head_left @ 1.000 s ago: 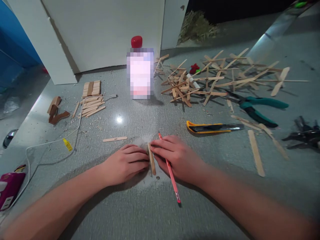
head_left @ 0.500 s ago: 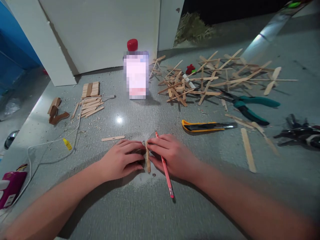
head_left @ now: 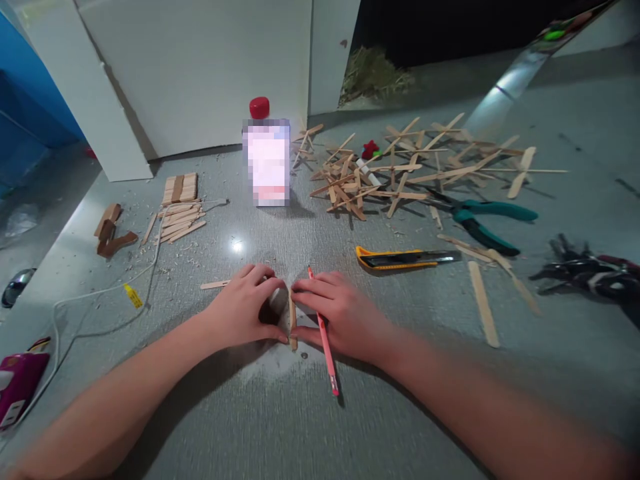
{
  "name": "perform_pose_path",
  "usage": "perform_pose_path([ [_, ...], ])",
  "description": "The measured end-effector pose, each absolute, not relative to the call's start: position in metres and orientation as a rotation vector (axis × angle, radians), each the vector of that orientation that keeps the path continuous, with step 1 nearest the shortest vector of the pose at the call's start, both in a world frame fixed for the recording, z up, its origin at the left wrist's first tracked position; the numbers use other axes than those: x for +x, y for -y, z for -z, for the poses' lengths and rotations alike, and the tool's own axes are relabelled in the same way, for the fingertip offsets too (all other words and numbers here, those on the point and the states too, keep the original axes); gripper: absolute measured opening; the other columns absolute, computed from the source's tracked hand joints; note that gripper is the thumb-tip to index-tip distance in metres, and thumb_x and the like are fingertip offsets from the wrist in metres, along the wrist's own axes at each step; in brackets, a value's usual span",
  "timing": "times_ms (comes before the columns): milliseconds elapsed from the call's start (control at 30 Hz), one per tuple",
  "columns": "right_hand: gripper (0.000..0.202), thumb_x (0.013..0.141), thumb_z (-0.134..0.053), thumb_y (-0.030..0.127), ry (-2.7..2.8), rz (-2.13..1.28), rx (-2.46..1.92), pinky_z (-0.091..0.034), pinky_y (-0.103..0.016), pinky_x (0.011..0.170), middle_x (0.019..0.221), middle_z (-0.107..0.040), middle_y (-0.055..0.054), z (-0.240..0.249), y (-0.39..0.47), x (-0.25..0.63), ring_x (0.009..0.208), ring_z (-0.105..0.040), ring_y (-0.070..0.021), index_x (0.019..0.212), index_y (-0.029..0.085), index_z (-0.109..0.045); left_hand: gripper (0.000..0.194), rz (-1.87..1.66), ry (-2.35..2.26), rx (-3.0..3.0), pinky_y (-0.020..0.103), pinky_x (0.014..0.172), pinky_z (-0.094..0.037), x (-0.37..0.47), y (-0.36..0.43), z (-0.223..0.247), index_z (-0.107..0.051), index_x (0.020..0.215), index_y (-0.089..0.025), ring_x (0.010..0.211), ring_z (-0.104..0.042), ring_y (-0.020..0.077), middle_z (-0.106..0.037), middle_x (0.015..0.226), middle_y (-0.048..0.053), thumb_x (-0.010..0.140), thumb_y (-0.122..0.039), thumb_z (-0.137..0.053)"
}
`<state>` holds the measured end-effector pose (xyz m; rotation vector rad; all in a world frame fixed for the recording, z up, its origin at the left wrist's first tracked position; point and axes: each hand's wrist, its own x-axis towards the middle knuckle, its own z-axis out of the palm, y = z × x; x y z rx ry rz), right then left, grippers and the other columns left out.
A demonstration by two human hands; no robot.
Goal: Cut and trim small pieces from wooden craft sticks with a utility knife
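Between my two hands a wooden popsicle stick stands on its edge over a pale dusty patch of the table. My left hand curves in from the left, its thumb pressed to the stick's near end and its fingertips by the far end. From the right, my right hand grips the same stick with its fingers and thumb. A pink pencil is tucked between the right hand's fingers, eraser end toward me. Another popsicle stick lies partly hidden behind my left hand.
Beyond my hands stand a lit phone and a red cap. A yellow cutter knife, pliers and joined sticks lie to the right. Left are stacked sticks, a white cable and a magenta power block.
My left fingers have arched up and away from the stick's middle, the thumb moving to its near end. The right hand keeps its hold. The camera view has shifted slightly.
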<state>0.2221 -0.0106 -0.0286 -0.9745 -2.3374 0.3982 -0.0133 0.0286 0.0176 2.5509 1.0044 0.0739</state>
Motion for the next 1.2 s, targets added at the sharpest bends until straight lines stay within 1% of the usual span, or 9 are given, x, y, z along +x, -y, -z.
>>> perform_pose_path([
  [67,0.039,0.089,-0.074,0.046,2.332,-0.413,-0.982,-0.049,-0.048,0.091,0.119,-0.072,-0.013,0.029,0.010,0.222,0.106,-0.063,-0.0302,0.113,0.016,-0.070,0.076,-0.058,-0.988,2.564,0.052,0.099,-0.050,-0.013,-0.029,-0.018,-0.063,0.120,-0.014,0.111,-0.052,0.0326,-0.058,0.123,0.015,0.066,-0.063,-0.088],
  [167,0.042,0.087,-0.076,0.047,2.312,-0.429,-0.989,-0.050,-0.049,0.090,0.119,-0.072,-0.014,0.029,0.010,0.223,0.105,-0.063,-0.0304,0.114,0.015,-0.070,0.079,-0.024,-0.936,2.583,0.052,0.099,-0.050,-0.016,-0.028,-0.020,-0.059,0.128,-0.015,0.111,-0.051,0.0320,-0.056,0.127,0.015,0.069,-0.061,-0.087],
  [333,0.040,0.088,-0.075,0.044,2.302,-0.428,-0.980,-0.051,-0.049,0.088,0.119,-0.072,-0.015,0.029,0.010,0.223,0.103,-0.063,-0.0307,0.114,0.014,-0.069,0.079,0.021,-0.894,2.583,0.054,0.099,-0.049,-0.022,-0.025,-0.022,-0.054,0.136,-0.017,0.111,-0.048,0.0322,-0.052,0.131,0.015,0.074,-0.056,-0.084],
  [467,0.042,0.089,-0.074,0.044,2.299,-0.433,-0.986,-0.051,-0.049,0.089,0.119,-0.072,-0.015,0.029,0.011,0.223,0.103,-0.062,-0.0307,0.115,0.012,-0.068,0.086,0.071,-0.887,2.565,0.056,0.100,-0.048,-0.025,-0.025,-0.023,-0.051,0.139,-0.020,0.114,-0.047,0.0337,-0.048,0.135,0.015,0.070,-0.053,-0.088],
  [533,0.042,0.089,-0.074,0.045,2.300,-0.432,-0.987,-0.051,-0.050,0.089,0.120,-0.072,-0.015,0.029,0.011,0.223,0.103,-0.061,-0.0307,0.115,0.012,-0.068,0.087,0.067,-0.898,2.558,0.056,0.101,-0.047,-0.025,-0.026,-0.023,-0.052,0.138,-0.020,0.116,-0.046,0.0341,-0.047,0.136,0.016,0.068,-0.054,-0.089],
  [633,0.042,0.090,-0.073,0.046,2.302,-0.433,-0.990,-0.051,-0.050,0.089,0.120,-0.072,-0.015,0.028,0.011,0.223,0.103,-0.061,-0.0307,0.115,0.011,-0.068,0.086,0.036,-0.910,2.545,0.055,0.101,-0.047,-0.025,-0.027,-0.022,-0.053,0.134,-0.019,0.114,-0.047,0.0334,-0.048,0.133,0.015,0.067,-0.057,-0.090],
  [767,0.041,0.092,-0.071,0.045,2.306,-0.428,-0.988,-0.052,-0.050,0.087,0.119,-0.072,-0.015,0.027,0.011,0.223,0.101,-0.061,-0.0305,0.114,0.011,-0.069,0.079,0.034,-0.890,2.539,0.054,0.099,-0.047,-0.025,-0.028,-0.020,-0.056,0.128,-0.020,0.113,-0.047,0.0326,-0.049,0.132,0.014,0.067,-0.058,-0.089],
  [1033,0.041,0.092,-0.071,0.046,2.323,-0.411,-0.994,-0.052,-0.050,0.088,0.120,-0.072,-0.015,0.028,0.011,0.224,0.103,-0.061,-0.0304,0.116,0.013,-0.068,0.081,0.051,-0.859,2.534,0.056,0.099,-0.045,-0.026,-0.029,-0.020,-0.051,0.136,-0.021,0.115,-0.046,0.0340,-0.046,0.136,0.015,0.071,-0.055,-0.086],
  [1200,0.041,0.092,-0.069,0.047,2.326,-0.399,-0.996,-0.051,-0.049,0.087,0.120,-0.072,-0.014,0.028,0.011,0.224,0.101,-0.062,-0.0303,0.115,0.014,-0.068,0.080,0.052,-0.833,2.555,0.056,0.097,-0.045,-0.026,-0.029,-0.019,-0.049,0.135,-0.018,0.113,-0.047,0.0343,-0.047,0.135,0.017,0.073,-0.055,-0.084],
])
